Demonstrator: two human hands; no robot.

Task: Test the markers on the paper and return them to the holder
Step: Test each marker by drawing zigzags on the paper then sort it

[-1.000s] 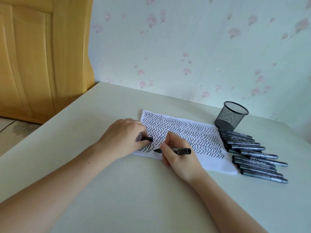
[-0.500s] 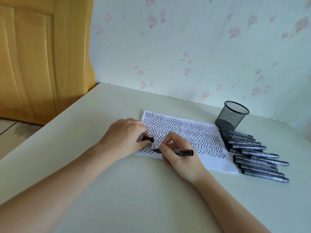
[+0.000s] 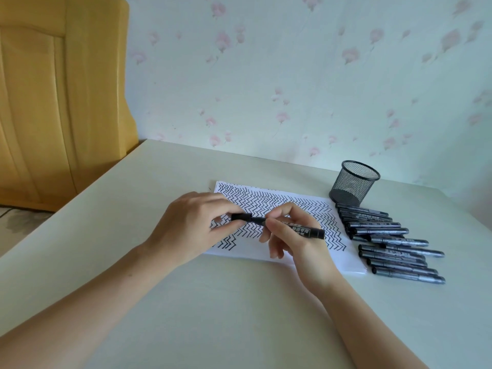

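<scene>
Soft, even daylight fills the scene — bright but flat, with no hard glare anywhere. Shadows are faint: a pale smudge lies on the tabletop point(image 3: 239, 302) under the forearms, and a slightly darker one beneath the right grip point(image 3: 295, 235) on the paper point(image 3: 343, 265). Wide-angle bending shows at the edges — the wooden door point(image 3: 53, 102) far left of the grips bows. The picture looks a little soft overall, with a cool greenish cast.

I see the black marker point(image 3: 298, 230) level above the zigzag-covered paper point(image 3: 306, 209), its cap point(image 3: 241, 217) at the tip; mesh holder point(image 3: 352, 183) upright far right.
</scene>
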